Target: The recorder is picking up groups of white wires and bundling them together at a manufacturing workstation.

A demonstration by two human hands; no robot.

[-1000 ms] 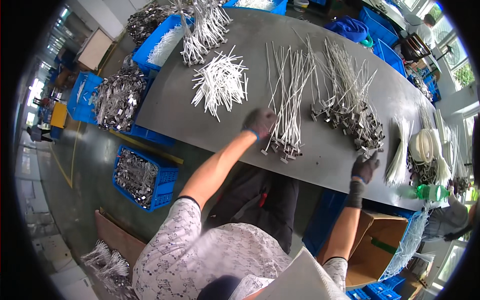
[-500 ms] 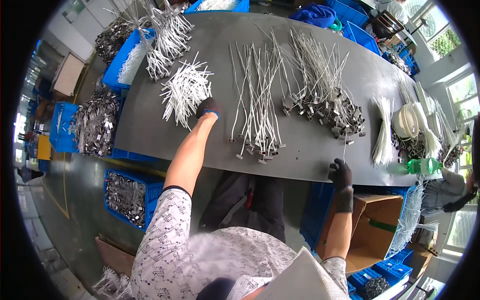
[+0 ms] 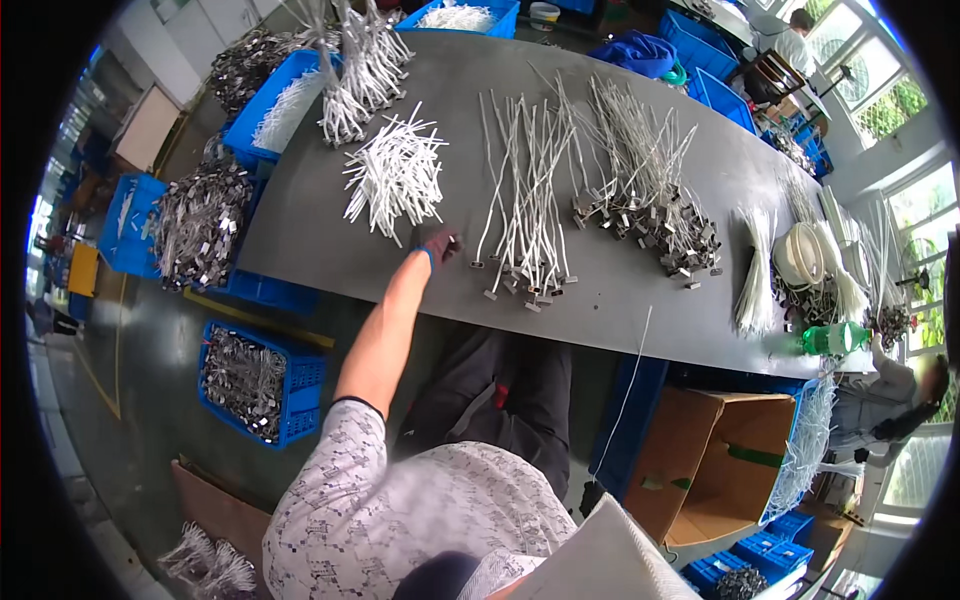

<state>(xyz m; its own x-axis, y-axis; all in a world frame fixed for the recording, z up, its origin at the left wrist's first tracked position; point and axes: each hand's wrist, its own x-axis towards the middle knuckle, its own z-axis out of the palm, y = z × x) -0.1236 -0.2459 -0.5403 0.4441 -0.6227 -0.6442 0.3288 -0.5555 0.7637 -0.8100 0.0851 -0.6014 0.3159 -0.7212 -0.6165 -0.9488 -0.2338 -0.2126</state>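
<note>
Right grip (image 3: 592, 497), mostly hidden, holds thin wire (image 3: 625, 398); left grip (image 3: 441, 244): cannot tell state.

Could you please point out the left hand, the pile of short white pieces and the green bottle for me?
Left hand (image 3: 438, 247): head view, on the middle of the hand.
Pile of short white pieces (image 3: 398, 175): head view, on the pile's middle.
Green bottle (image 3: 834, 339): head view, on its body.
</note>
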